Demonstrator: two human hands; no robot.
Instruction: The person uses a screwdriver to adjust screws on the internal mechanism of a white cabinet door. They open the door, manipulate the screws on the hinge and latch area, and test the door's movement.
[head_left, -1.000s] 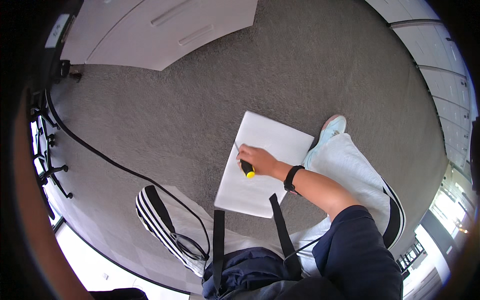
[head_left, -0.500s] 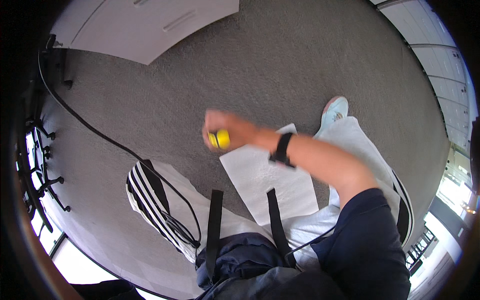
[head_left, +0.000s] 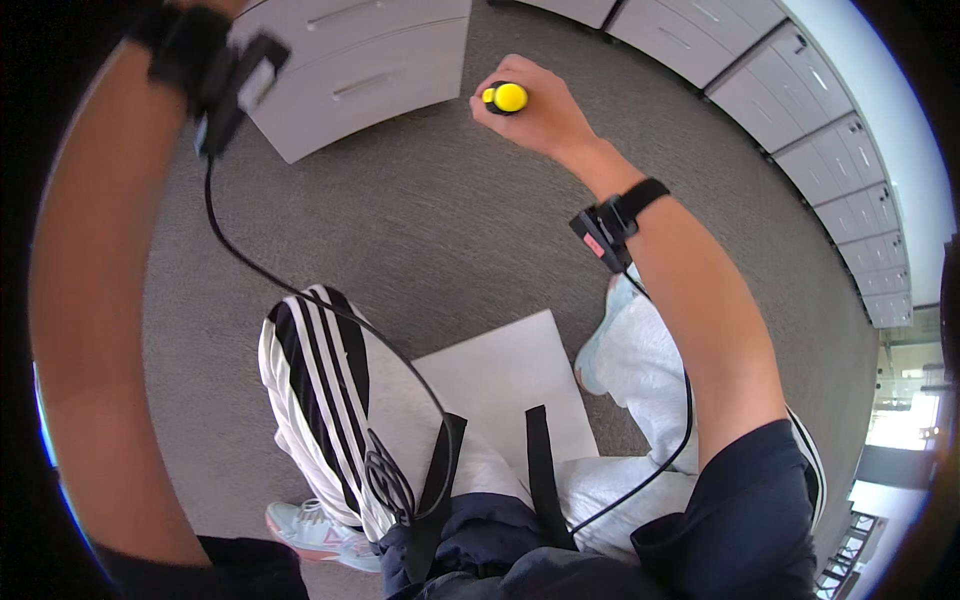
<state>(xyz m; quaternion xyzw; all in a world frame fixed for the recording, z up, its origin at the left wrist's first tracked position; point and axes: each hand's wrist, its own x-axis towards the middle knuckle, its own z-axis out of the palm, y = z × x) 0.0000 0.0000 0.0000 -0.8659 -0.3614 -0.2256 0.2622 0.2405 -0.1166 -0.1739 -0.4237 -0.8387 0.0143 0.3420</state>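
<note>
My right hand point(head_left: 548, 115) is closed around a yellow-and-black object point(head_left: 511, 97) with a rounded yellow end. Most of it is hidden in the fist, so its kind does not show. The fist is above the carpet, just right of a white drawer cabinet point(head_left: 385, 95). Along the left edge my left forearm point(head_left: 105, 300) reaches up to the top rim. The left hand itself lies beyond the picture, past a black wrist strap with a small device point(head_left: 240, 90).
A white flat board point(head_left: 510, 365) lies between my legs. A black cable point(head_left: 265, 270) runs from the left wrist device to a coil at my left thigh; another cable point(head_left: 688, 400) hangs from the right wrist. A row of white drawer cabinets point(head_left: 765, 105) lines the far right.
My right hand has moved up and to the right with the yellow-and-black object. The left forearm has come into view, raised. The view has shifted, showing more of the cabinets.
</note>
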